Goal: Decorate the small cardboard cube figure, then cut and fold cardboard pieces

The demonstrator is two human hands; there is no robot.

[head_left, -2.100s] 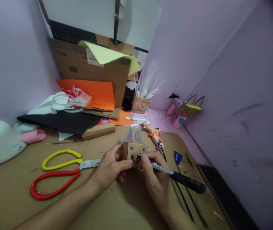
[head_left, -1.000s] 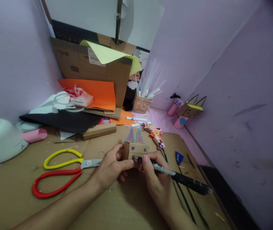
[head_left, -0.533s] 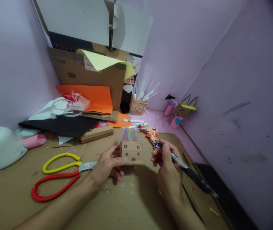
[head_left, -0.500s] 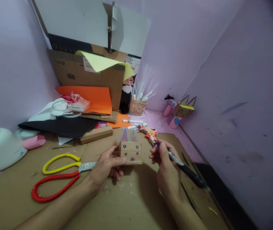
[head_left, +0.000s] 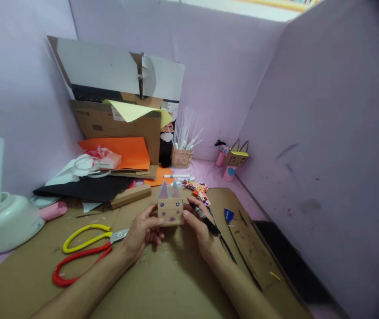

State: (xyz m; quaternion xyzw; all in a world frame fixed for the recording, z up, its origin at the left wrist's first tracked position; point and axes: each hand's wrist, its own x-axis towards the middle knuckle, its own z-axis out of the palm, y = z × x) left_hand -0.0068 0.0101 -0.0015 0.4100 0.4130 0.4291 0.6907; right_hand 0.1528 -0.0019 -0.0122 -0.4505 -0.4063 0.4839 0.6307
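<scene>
A small cardboard box with drawn eyes, purple spots and two blue-edged pointed ears [head_left: 170, 212], like an animal's head, is held upright facing me. My left hand [head_left: 144, 228] grips its left side, thumb on the front and fingers behind. At its right edge are the thumb and fingers of my right hand [head_left: 201, 226]. That same hand holds a black pen-like tool [head_left: 211, 225] with a greyish front part, lying across the hand; its exact kind I cannot make out. Left of my left hand lie scissors [head_left: 87, 238] with one yellow and one red handle, blades partly hidden.
Cardboard [head_left: 136, 288] covers the work surface. A white pot [head_left: 6, 226] stands left; a cardboard box [head_left: 116, 122] and a basket of glue sticks and markers [head_left: 181, 158] stand behind. Another cardboard animal figure [head_left: 236, 158] is at the back right, before the wall [head_left: 315, 133].
My right hand has moved left from beside the cardboard head to its right edge, still with the black tool. My left hand keeps its grip. The view has shifted upward and right.
</scene>
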